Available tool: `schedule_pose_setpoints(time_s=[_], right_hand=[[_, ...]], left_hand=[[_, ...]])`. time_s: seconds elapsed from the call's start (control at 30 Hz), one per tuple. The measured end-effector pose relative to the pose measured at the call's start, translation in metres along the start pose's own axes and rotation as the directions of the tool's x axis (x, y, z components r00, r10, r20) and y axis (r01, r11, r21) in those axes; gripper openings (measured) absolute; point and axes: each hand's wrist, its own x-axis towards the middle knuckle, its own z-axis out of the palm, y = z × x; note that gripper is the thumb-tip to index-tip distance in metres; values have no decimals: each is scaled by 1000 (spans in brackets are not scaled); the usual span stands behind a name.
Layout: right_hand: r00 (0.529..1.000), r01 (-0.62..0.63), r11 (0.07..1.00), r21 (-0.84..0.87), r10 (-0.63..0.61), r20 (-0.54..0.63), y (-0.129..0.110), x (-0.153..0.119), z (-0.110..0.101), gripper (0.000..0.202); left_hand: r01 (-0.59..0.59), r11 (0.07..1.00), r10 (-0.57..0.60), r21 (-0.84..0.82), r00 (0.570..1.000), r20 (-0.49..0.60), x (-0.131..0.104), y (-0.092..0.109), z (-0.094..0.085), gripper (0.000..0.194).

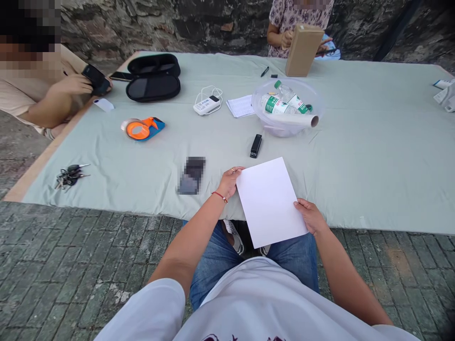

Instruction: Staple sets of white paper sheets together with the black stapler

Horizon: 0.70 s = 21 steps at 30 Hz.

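A sheet of white paper [270,203] is held between my two hands, over the near edge of the table and my lap. My left hand [230,182] pinches its upper left corner. On the right side, lower down, my right hand [311,214] grips the edge with the thumb on top. Just beyond the paper lies a black stapler [256,146]. A dark phone-like object, pixelated [192,175], rests left of my left hand.
The cloth-covered table [373,166] bears a clear basin [268,127] of bottles, papers [240,106], a white device [206,105], a tape dispenser [142,129], keys [70,176] and a black case [153,88]. People sit at the left and far side, one beside a cardboard box [304,51].
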Motion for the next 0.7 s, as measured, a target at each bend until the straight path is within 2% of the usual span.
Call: schedule_pose_setpoints(time_s=[0.07, 0.17, 0.27, 0.37, 0.5, 0.6, 0.7], right_hand=[[1000, 5, 1000, 17, -4, -13, -1, -1, 0, 27], [999, 11, 998, 55, -9, -43, -2, -1, -1, 27], [998, 12, 997, 74, -7, -59, -1, -3, -1, 28], [1000, 2, 999, 45, -2, -16, -1, -6, 0, 29], [992, -36, 995, -94, 47, 119, -9, -5, -1, 37], [992, 0, 992, -126, 16, 123, -27, 13, -2, 38], [995, 65, 994, -90, -58, 80, -51, 45, 4, 36]], left_hand=[[-1, 998, 3, -61, 1000, 29, -3, 3, 0, 42], [40, 989, -20, -144, 990, 138, -11, 6, 1, 46], [86, 989, -60, -121, 976, 210, -21, 5, 3, 47], [39, 996, -28, -78, 991, 132, -25, -1, 5, 44], [26, 998, -23, -62, 999, 46, -23, -7, 5, 46], [27, 999, -25, -42, 998, 58, -21, -8, 4, 47], [12, 999, -9, -37, 998, 59, -20, -9, 5, 49]])
